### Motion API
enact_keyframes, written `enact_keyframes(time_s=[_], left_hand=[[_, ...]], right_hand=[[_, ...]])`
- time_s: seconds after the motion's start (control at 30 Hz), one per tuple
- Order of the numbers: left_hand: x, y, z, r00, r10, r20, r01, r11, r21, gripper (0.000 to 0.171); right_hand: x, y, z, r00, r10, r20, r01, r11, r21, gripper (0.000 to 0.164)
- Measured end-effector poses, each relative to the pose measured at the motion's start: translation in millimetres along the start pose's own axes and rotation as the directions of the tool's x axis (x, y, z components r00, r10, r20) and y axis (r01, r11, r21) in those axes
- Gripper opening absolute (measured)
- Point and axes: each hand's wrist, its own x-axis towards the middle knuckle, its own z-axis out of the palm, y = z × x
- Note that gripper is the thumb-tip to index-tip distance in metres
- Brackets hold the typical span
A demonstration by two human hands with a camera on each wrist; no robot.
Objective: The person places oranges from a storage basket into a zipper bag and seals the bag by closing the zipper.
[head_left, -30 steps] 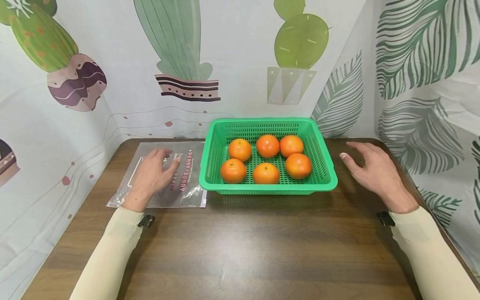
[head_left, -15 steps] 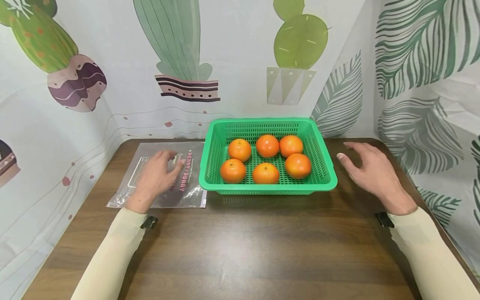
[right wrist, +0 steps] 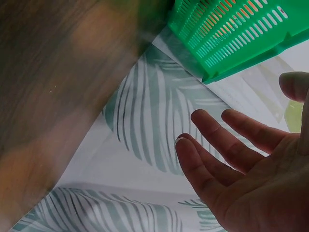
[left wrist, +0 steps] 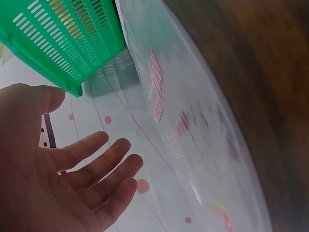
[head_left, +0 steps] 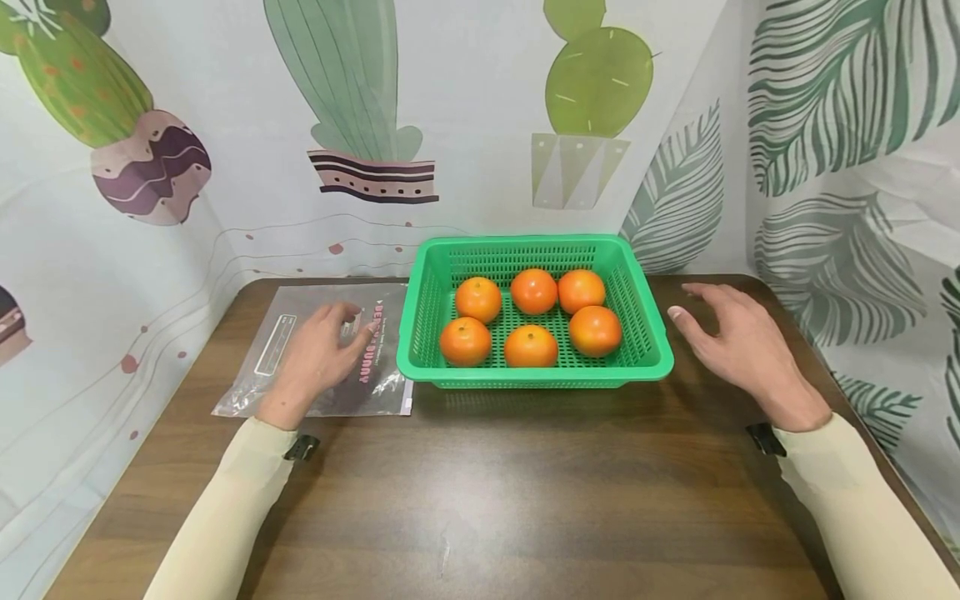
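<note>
A green plastic basket (head_left: 536, 374) stands toward the back of the table, with several round orange fruits (head_left: 531, 346) in it. To its left lies a flat, clear zip bag (head_left: 382, 392) with pink lettering. My left hand (head_left: 311, 358) is over this bag, fingers relaxed and holding nothing. In the left wrist view, the hand (left wrist: 91, 179) shows loosely bent fingers apart from the bag (left wrist: 193, 145). Right of the basket, my right hand (head_left: 742, 350) hovers with its thumb toward the rim. The right wrist view shows that hand (right wrist: 251, 164) holding nothing, below the basket (right wrist: 236, 38).
The brown wooden table (head_left: 480, 500) stretches in front of the basket. A white cloth (head_left: 480, 100) printed with cacti and leaves hangs behind the table and along both sides. A dark band (head_left: 302, 447) circles the left wrist, and another (head_left: 767, 439) the right.
My left hand has shifted slightly right over the bag, toward the basket. My right hand has drifted a little left, also nearer the basket. Basket, fruits and bag have stayed in place.
</note>
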Motion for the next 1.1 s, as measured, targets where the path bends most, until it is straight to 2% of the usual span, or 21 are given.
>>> enact_keyframes(time_s=[0.63, 1.1], left_hand=[[-3.0, 12.4, 5.8, 0.999, 0.005, 0.053, -0.005, 1.0, 0.013, 0.054], [-5.2, 17.9, 14.3, 0.997, 0.057, 0.053, -0.057, 0.998, 0.001, 0.05]], right_hand=[[-2, -8, -1, 1.0, -0.008, 0.021, 0.008, 1.0, -0.001, 0.052], [-3, -14, -2, 0.999, -0.027, 0.037, 0.027, 1.0, 0.015, 0.053]])
